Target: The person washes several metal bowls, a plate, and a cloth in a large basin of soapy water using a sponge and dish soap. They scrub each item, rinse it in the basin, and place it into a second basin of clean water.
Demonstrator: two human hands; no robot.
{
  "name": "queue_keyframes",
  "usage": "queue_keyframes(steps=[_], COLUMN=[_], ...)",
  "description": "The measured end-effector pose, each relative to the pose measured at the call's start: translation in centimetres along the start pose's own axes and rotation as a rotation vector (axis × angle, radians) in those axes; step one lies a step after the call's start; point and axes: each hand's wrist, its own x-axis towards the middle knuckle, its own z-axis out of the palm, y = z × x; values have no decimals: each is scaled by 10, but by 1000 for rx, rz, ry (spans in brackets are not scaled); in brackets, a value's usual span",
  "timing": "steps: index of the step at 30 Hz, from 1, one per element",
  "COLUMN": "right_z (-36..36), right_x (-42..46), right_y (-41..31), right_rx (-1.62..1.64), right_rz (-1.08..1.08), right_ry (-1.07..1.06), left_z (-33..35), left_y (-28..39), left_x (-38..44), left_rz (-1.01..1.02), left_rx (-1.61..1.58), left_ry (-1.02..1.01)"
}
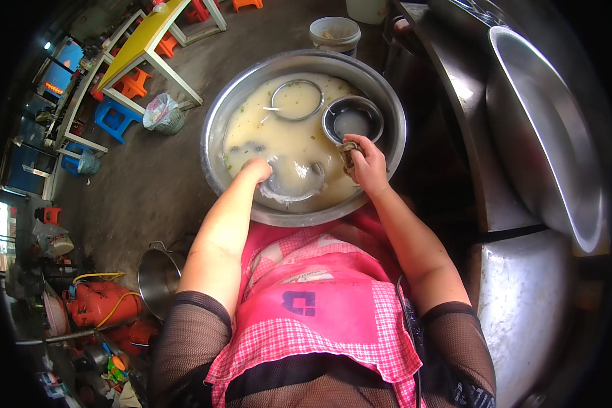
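A wide metal basin (210, 148) stands before me, holding cloudy yellowish water with green bits floating in it. My left hand (257, 171) dips in at the near left, its fingers partly hidden, and grips the edge of a bowl (298, 186) that lies mostly under the surface. In my right hand (370, 166) is a crumpled brownish cloth (349, 157), held just above the water at the right. Beyond that hand floats a metal bowl (353, 109) with some liquid inside. Farther left, the round rim of another bowl (320, 104) breaks the surface.
A white bucket (335, 31) stands behind the basin. At right are a steel counter (461, 97) and a large metal basin (535, 127). To the left are a yellow table (137, 35), a lined wastebasket (169, 122), a metal pot (158, 278) and red gas cylinders (102, 304).
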Motion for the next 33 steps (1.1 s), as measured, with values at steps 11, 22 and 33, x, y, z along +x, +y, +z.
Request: queue_keyframes(steps=[11,22,33], right_z=[-1,-1,-1], right_x=[0,0,1], right_y=[-1,1,1], right_rx=[-52,15,3], right_rz=[-21,-14,-55], right_ry=[-11,23,26], left_z=[-51,-34,-32], left_y=[-3,24,22], left_x=[-46,-73,-76], left_rz=[715,430,562], left_rx=[-307,-1328,-1203], left_ry=[969,575,663])
